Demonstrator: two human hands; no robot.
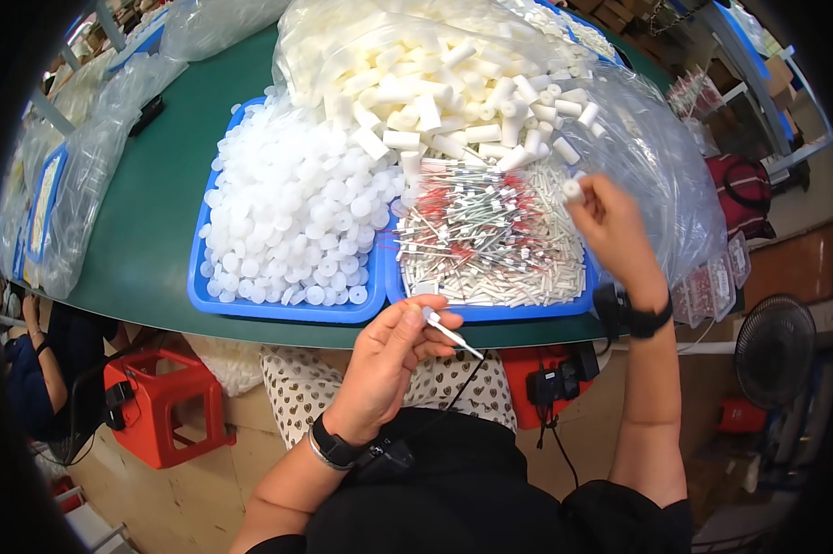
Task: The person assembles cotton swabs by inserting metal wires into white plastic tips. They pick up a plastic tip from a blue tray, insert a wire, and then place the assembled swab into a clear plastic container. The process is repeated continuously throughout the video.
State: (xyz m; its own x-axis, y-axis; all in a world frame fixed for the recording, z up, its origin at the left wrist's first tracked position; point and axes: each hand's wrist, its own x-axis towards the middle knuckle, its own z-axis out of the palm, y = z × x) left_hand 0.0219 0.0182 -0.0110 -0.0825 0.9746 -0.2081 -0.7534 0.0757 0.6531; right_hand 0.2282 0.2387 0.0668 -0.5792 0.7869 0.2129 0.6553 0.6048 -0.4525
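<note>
My left hand (387, 358) is closed at the table's near edge. Its thumb and fingers pinch a thin white rod (455, 336) with a wider pale piece at the held end; the rod tip points down to the right. Over the right side of the small-parts tray, my right hand (612, 226) is closed on a white foam cylinder (573, 190) with a hole in its end. Many more foam cylinders (425, 111) spill from a clear plastic bag beyond the trays. Thin white sticks (499, 286) and red-and-white bundles (481, 208) fill the right tray.
A blue tray (287, 308) heaped with translucent white discs (296, 212) stands left on the green table (149, 222). Clear plastic sheeting (665, 138) lies at the right. Below are a red stool (167, 406) and, at the far left, another person's arm (45, 355). A fan (774, 351) stands right.
</note>
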